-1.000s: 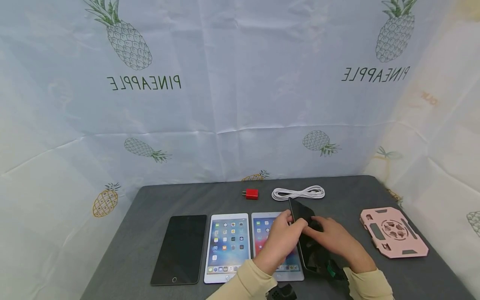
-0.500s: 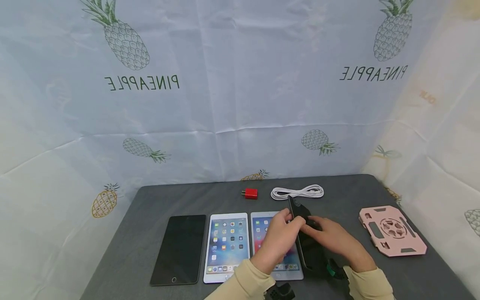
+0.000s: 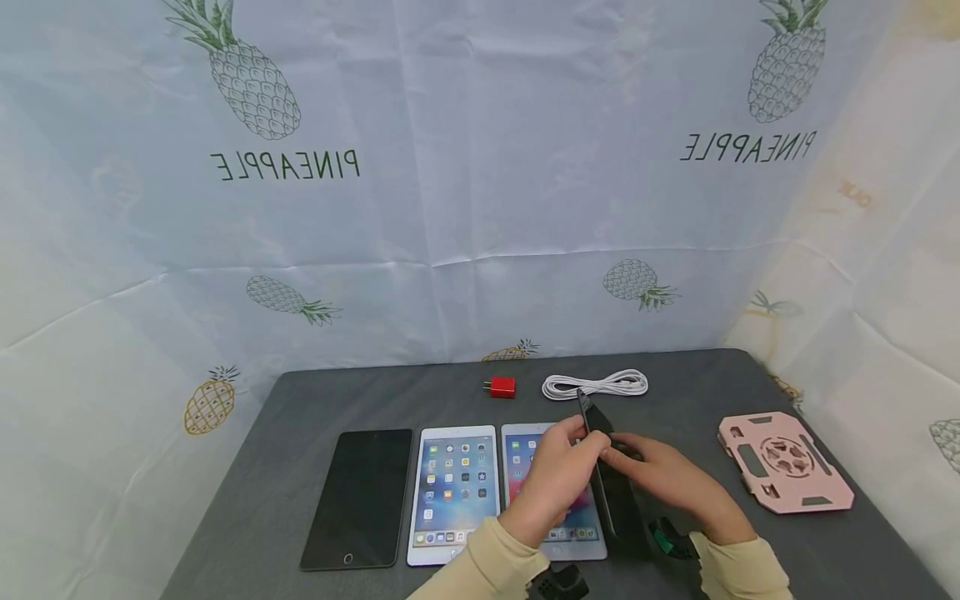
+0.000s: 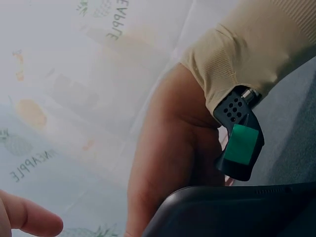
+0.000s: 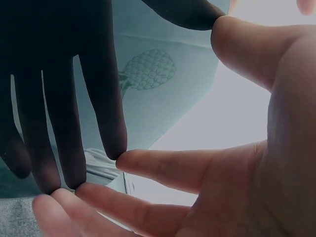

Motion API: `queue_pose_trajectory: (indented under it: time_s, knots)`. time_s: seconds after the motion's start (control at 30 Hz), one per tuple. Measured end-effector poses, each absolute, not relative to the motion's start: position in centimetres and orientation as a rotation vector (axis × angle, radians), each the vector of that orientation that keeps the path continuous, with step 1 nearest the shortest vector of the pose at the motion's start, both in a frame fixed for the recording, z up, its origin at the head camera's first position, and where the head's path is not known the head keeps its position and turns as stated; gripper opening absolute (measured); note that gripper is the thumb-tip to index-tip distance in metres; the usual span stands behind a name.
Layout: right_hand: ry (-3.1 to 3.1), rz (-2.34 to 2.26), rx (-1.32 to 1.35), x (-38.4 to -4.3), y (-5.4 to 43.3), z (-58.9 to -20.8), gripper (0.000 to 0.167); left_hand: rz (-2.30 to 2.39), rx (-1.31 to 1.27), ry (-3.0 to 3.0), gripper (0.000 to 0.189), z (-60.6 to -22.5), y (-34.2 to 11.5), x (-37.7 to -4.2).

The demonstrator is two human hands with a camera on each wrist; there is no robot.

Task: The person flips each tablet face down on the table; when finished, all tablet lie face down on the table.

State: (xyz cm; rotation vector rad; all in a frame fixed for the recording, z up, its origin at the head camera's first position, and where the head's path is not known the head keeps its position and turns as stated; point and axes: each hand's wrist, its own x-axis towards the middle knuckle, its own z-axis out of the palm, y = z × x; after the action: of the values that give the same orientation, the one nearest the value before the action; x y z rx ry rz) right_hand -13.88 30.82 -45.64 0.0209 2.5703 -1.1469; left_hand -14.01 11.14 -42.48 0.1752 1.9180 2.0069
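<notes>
A black tablet (image 3: pixel 618 500) stands tilted on edge over the right side of a white tablet (image 3: pixel 573 533) with a lit home screen. My left hand (image 3: pixel 558 467) pinches the black tablet by its left edge, thumb near the upper part. On its glossy face rest the spread, fairly straight fingertips and thumb of my right hand (image 3: pixel 660 475). That hand (image 5: pixel 222 192) meets its own dark reflection in the glass in the right wrist view. Seen from the left wrist, the tablet's rounded black edge (image 4: pixel 232 197) crosses the bottom, below the right forearm.
Another lit white tablet (image 3: pixel 453 500) and a dark black tablet (image 3: pixel 360 500) lie to the left. Behind are a red charger plug (image 3: pixel 500 387) and a coiled white cable (image 3: pixel 596 385). A pink slotted case (image 3: pixel 786 462) lies at the right on the grey table (image 3: pixel 247 517).
The black tablet has turned more edge-on, so less of its face shows. Both hands have stayed at nearly the same spots on it.
</notes>
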Motion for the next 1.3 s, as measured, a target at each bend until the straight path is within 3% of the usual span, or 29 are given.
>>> queue_pose_trajectory:
  time_s: [0.73, 1.03, 1.3]
  knots:
    - [2.316, -1.439, -0.016, -13.4, 30.6, -45.4, 0.078, 1.946, 0.232, 1.965, 0.05, -41.8, 10.9, -13.6]
    - [2.282, -1.497, -0.037, -13.1, 30.6, -44.9, 0.076, 1.962, 0.274, 1.947, 0.039, -41.8, 10.9, -13.5]
    - [2.318, -1.59, -0.017, -11.8, 31.5, -42.9, 0.073, 2.008, 0.249, 1.793, 0.058, -42.8, 11.4, -13.1]
